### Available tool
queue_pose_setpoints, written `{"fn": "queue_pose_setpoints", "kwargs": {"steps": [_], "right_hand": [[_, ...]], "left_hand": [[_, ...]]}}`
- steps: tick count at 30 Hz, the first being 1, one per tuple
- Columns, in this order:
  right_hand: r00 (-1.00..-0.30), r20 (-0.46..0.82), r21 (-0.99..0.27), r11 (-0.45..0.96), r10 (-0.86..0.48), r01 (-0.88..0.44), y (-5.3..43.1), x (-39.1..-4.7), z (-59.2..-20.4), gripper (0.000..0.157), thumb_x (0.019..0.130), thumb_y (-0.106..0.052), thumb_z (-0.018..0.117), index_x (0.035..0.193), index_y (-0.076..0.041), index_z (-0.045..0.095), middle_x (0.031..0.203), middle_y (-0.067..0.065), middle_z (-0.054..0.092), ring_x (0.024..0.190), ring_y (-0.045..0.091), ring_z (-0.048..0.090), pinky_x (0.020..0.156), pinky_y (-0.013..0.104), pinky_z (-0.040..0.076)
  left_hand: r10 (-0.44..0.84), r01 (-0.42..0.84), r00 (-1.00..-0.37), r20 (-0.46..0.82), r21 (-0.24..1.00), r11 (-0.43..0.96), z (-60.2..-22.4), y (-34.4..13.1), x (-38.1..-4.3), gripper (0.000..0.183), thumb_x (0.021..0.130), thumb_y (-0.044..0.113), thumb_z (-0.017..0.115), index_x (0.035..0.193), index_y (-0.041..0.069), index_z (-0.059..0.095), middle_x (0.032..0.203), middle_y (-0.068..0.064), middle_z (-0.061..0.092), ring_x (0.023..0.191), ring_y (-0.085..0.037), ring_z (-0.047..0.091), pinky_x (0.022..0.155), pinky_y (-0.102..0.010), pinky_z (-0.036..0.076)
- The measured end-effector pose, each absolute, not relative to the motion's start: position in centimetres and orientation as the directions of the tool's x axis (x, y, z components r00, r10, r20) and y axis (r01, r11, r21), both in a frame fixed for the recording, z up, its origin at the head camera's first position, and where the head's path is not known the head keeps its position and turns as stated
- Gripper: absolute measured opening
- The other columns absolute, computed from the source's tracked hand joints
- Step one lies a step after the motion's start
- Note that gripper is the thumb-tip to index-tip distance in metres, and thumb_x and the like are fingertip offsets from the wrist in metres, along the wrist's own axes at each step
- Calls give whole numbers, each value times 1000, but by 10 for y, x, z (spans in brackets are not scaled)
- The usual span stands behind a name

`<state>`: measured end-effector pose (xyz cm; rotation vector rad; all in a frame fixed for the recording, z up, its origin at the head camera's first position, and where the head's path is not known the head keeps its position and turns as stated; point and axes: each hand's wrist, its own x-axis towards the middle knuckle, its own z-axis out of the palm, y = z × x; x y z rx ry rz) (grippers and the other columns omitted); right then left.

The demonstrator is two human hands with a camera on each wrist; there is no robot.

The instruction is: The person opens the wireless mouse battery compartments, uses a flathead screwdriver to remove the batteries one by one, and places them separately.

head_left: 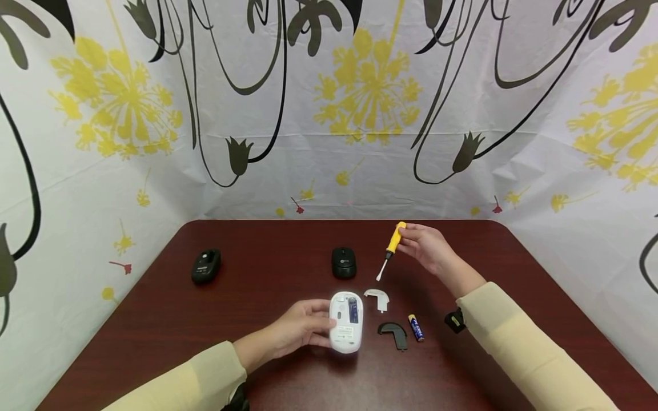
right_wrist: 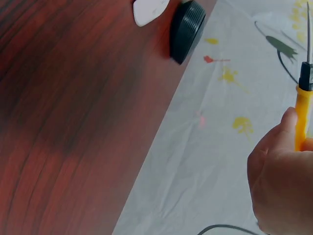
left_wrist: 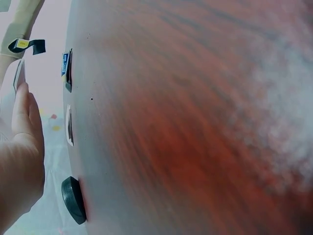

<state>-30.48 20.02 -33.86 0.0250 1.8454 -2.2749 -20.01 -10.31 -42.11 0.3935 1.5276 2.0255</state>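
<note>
My left hand (head_left: 300, 325) grips a white computer mouse (head_left: 345, 337) by its left side, underside toward me. Its battery bay is uncovered, and a blue battery (head_left: 353, 311) lies inside. Up and to the right, my right hand (head_left: 424, 245) holds a screwdriver (head_left: 396, 238) by its yellow handle, the metal tip angled down to the left. In the right wrist view, the thumb lies along the screwdriver handle (right_wrist: 302, 115). Between the hands, a white battery cover (head_left: 381, 299) lies on the table. Nearer to me are a black battery cover (head_left: 397, 332) and a loose blue-and-yellow battery (head_left: 416, 329).
A black mouse (head_left: 343, 263) stands near the middle of the dark red wooden table (head_left: 277, 251). Another black mouse (head_left: 206, 266) lies at the far left. Behind the table's back edge hangs a white cloth (head_left: 308, 160) with a flower print.
</note>
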Motion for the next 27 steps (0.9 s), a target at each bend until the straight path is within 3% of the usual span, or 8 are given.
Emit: {"fn": "queue_pose_setpoints", "kwargs": {"steps": [3,9,14,19,27], "right_hand": [[-980,-151,-971,-167,-128,172,207,-309,-341,39,100,-9,52,134,4,39,110,4,53,94,11,59,93,29,51],[-980,-185,-980,-59,-72,189,222,-321,-351,55,101,-13,53,147,6,29,125,10,47,104,15,53,103,35,43],[-979,-204,-978,47,-27,203,233,-330,-363,57,100,-14,55,147,8,30,133,17,44,98,11,57,105,41,40],[-973,-229,-965,140,-31,223,242,-334,-373,53,98,-14,58,141,9,38,117,12,55,86,10,62,100,41,46],[-967,-246,-952,206,-67,227,253,-337,-385,45,97,-12,60,132,13,45,101,5,62,84,12,64,93,41,52]], "left_hand": [[593,-261,-799,-102,947,-189,-422,-104,-200,46,90,-4,58,132,-16,43,114,-23,63,94,-28,66,81,-44,57],[598,-257,-796,-94,947,-192,-421,-104,-201,48,90,-3,59,133,-17,42,115,-23,62,95,-28,66,82,-44,57],[599,-257,-795,-94,947,-193,-421,-104,-201,48,90,-3,59,132,-17,43,115,-23,63,94,-28,66,82,-44,56],[592,-262,-800,-100,945,-194,-421,-104,-201,47,90,-3,59,132,-16,43,114,-22,63,94,-27,66,82,-44,56],[584,-259,-805,-98,945,-199,-422,-104,-201,46,90,-3,58,131,-16,44,112,-21,64,96,-26,66,82,-45,56]]}}
